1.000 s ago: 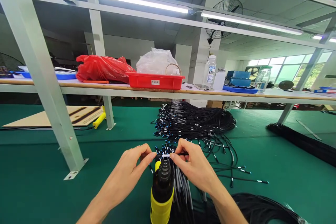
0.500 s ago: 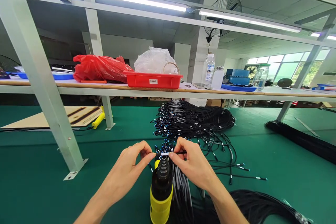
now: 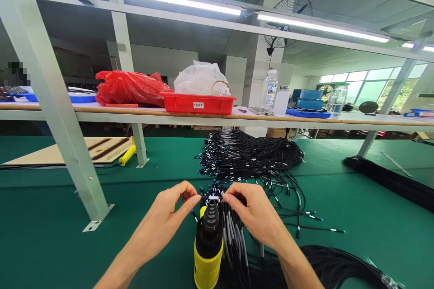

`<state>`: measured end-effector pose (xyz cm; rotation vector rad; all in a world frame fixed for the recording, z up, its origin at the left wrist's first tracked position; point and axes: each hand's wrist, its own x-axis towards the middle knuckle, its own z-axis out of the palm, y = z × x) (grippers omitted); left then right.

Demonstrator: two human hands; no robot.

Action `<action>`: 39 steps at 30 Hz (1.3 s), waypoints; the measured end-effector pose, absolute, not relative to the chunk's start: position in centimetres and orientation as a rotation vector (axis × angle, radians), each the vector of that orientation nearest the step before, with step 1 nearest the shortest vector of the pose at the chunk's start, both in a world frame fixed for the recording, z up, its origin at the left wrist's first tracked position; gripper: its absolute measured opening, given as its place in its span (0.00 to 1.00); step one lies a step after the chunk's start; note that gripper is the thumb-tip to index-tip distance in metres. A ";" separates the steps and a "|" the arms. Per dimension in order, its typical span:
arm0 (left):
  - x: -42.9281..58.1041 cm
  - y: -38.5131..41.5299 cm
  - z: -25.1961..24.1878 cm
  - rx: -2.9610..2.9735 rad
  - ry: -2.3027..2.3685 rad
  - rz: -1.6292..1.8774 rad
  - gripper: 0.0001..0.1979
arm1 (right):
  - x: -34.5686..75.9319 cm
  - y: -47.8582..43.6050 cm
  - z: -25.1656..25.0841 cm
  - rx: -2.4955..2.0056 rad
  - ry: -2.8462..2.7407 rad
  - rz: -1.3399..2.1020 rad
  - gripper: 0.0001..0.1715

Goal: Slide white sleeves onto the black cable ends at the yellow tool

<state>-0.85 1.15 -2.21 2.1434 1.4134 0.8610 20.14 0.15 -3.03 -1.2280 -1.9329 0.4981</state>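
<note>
Between my two hands a thin black cable with a white sleeve (image 3: 213, 198) is stretched level, just above the nozzle of an upright yellow and black heat gun (image 3: 208, 248). My left hand (image 3: 172, 210) pinches the cable left of the sleeve. On the right, my right hand (image 3: 252, 210) pinches it between thumb and forefinger, a little away from the sleeve. Black cables with grey sleeves (image 3: 235, 235) lie behind and beside the gun.
A big bundle of black cables (image 3: 251, 153) lies beyond my hands on the green table (image 3: 149, 275). More cables lie at right. The shelf (image 3: 257, 120) holds a red bin (image 3: 198, 104), a red bag (image 3: 130, 88) and bottles. A metal post (image 3: 68, 113) stands at left.
My right hand has shifted slightly right along the cable, uncovering more of it beside the white sleeve. My left hand and the heat gun are almost unmoved.
</note>
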 end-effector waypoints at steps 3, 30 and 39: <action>-0.9 1.2 -2.4 2.169 1.427 0.835 0.23 | 20.1 0.0 -2.8 -1.204 -1.918 0.507 0.16; -0.9 0.8 -1.6 2.166 1.311 0.929 0.14 | 20.1 -0.2 -3.2 -1.251 -1.982 0.419 0.16; -1.1 1.5 -3.4 1.999 1.298 0.957 0.15 | 19.9 0.1 -3.8 -1.227 -1.894 0.485 0.12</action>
